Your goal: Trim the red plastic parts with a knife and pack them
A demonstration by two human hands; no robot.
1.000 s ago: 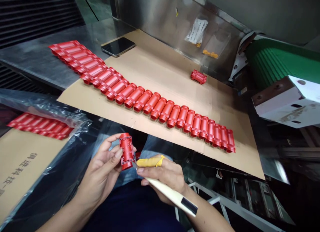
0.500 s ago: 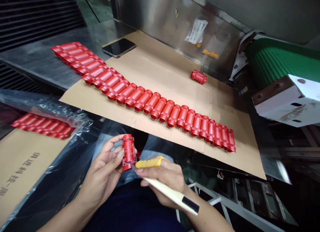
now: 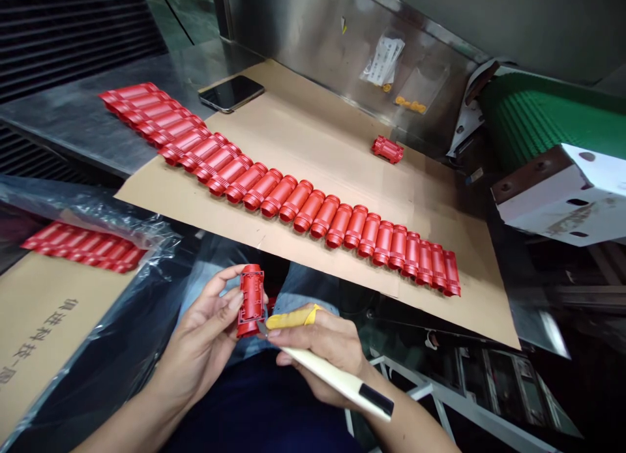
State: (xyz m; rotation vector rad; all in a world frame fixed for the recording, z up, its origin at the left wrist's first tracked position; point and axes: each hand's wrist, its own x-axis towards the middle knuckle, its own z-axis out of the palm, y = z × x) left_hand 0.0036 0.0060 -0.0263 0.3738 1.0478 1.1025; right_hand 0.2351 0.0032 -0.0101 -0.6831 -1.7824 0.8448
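Note:
My left hand [image 3: 205, 339] is closed round a red ribbed plastic cylinder [image 3: 250, 300], held upright over my lap. My right hand [image 3: 323, 349] grips a cream-handled knife [image 3: 337, 380], its blade tip touching the cylinder's lower right edge. A yellow guard [image 3: 292, 319] covers my right thumb. A long row of the same red cylinders [image 3: 313, 212] lies side by side on a cardboard sheet [image 3: 303, 140] in front of me. One single red cylinder [image 3: 388, 149] lies apart at the back.
A phone [image 3: 231, 92] rests at the cardboard's far left corner. A plastic-lined box [image 3: 53, 296] at the left holds more red cylinders [image 3: 83, 246]. A green conveyor [image 3: 542, 117] and a white metal bracket [image 3: 562, 192] stand at the right. A steel wall [image 3: 313, 29] backs the bench.
My left hand has turned the red cylinder slightly against the blade. The knife hand has stayed almost still.

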